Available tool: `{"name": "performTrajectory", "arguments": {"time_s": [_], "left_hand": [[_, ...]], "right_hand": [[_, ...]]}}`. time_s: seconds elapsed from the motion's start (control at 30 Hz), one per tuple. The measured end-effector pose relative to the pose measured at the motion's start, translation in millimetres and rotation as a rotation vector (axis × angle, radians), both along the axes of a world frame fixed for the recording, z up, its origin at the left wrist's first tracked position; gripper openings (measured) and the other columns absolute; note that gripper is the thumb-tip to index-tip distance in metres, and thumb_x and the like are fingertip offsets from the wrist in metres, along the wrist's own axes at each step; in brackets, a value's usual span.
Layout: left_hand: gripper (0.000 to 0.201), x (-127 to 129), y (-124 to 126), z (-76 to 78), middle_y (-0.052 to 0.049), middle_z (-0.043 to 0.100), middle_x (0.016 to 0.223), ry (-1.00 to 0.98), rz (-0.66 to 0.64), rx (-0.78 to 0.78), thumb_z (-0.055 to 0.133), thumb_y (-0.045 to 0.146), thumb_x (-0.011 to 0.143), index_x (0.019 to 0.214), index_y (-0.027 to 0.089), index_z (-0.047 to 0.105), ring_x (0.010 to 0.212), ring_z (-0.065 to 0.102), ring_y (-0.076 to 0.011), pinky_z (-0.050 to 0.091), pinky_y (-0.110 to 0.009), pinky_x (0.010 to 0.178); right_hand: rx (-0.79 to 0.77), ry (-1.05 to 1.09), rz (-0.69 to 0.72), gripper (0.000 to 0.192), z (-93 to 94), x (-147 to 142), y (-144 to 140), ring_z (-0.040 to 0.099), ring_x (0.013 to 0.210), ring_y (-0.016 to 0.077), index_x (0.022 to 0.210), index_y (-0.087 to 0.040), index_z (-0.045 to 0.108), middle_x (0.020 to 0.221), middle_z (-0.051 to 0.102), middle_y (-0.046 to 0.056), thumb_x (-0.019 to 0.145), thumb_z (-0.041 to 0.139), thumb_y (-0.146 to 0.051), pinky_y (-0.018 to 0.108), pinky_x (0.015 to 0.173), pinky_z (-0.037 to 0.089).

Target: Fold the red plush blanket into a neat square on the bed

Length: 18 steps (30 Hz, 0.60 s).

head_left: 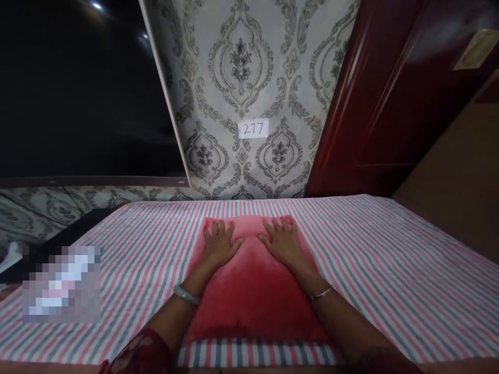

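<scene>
A red plush cloth (249, 291), perhaps a folded towel or small blanket, lies flat on a striped tablecloth (374, 259). On its far left part rests my left hand (221, 244), palm down with the fingers spread. My right hand (284, 241) lies the same way on the far right part, fingers apart and pointing to the far edge. Neither hand grasps the cloth. Between the two thumbs a strip of the cloth shows, paler than the near part. A bangle circles my left wrist and a thin bracelet my right.
Behind the table stands a patterned wall with a paper label (253, 128) reading 277. A large dark screen (86, 93) is at the left, a dark red glossy cabinet (374, 104) at the right. A blurred-out object (60, 285) lies on the table's left side.
</scene>
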<state>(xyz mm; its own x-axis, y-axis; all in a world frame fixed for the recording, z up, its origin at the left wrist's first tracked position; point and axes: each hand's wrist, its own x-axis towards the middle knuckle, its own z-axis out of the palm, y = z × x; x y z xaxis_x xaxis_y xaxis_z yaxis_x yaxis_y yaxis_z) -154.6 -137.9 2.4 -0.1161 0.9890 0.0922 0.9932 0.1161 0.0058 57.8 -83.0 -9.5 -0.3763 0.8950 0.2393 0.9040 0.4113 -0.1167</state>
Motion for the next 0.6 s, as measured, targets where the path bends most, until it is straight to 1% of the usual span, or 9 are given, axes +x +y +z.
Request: {"name": "performTrajectory", "arguments": {"time_s": [0.17, 0.37, 0.5, 0.6], "left_hand": [[0.075, 0.5, 0.3, -4.0, -0.022, 0.028, 0.162, 0.027, 0.003, 0.022, 0.028, 0.065, 0.095, 0.155, 0.021, 0.034, 0.150, 0.023, -0.0421, 0.017, -0.070, 0.114], [0.073, 2.1, -2.6, -1.1, -0.023, 0.032, 0.160, 0.038, -0.009, 0.062, 0.029, 0.063, 0.096, 0.154, 0.020, 0.037, 0.149, 0.025, -0.0421, 0.020, -0.070, 0.113], [0.073, 1.3, -2.5, 5.7, -0.022, 0.031, 0.161, 0.017, 0.005, 0.045, 0.030, 0.063, 0.096, 0.154, 0.020, 0.036, 0.149, 0.024, -0.0414, 0.019, -0.069, 0.114], [0.074, 3.5, -4.3, 19.2, -0.020, 0.026, 0.163, -0.046, 0.029, -0.027, 0.030, 0.064, 0.095, 0.155, 0.022, 0.035, 0.150, 0.021, -0.0406, 0.018, -0.067, 0.115]], "right_hand": [[0.007, -0.017, -0.004, 0.066, -3.0, -1.2, 1.5, 0.026, 0.147, 0.0399, 0.153, -0.028, 0.041, 0.157, 0.041, 0.012, 0.098, 0.031, -0.063, 0.062, 0.116, 0.009], [-0.022, 0.006, -0.027, 0.065, 1.6, -3.2, -3.0, 0.022, 0.149, 0.0401, 0.153, -0.028, 0.040, 0.158, 0.040, 0.011, 0.099, 0.032, -0.063, 0.061, 0.117, 0.008], [-0.092, -0.001, -0.033, 0.065, 14.8, -3.5, -5.7, 0.019, 0.150, 0.0400, 0.155, -0.028, 0.037, 0.161, 0.035, 0.010, 0.099, 0.031, -0.061, 0.062, 0.117, 0.006], [-0.156, 0.011, -0.026, 0.063, 31.7, -2.0, -13.7, 0.017, 0.151, 0.0385, 0.156, -0.028, 0.034, 0.163, 0.030, 0.011, 0.100, 0.031, -0.058, 0.061, 0.118, 0.009]]}}
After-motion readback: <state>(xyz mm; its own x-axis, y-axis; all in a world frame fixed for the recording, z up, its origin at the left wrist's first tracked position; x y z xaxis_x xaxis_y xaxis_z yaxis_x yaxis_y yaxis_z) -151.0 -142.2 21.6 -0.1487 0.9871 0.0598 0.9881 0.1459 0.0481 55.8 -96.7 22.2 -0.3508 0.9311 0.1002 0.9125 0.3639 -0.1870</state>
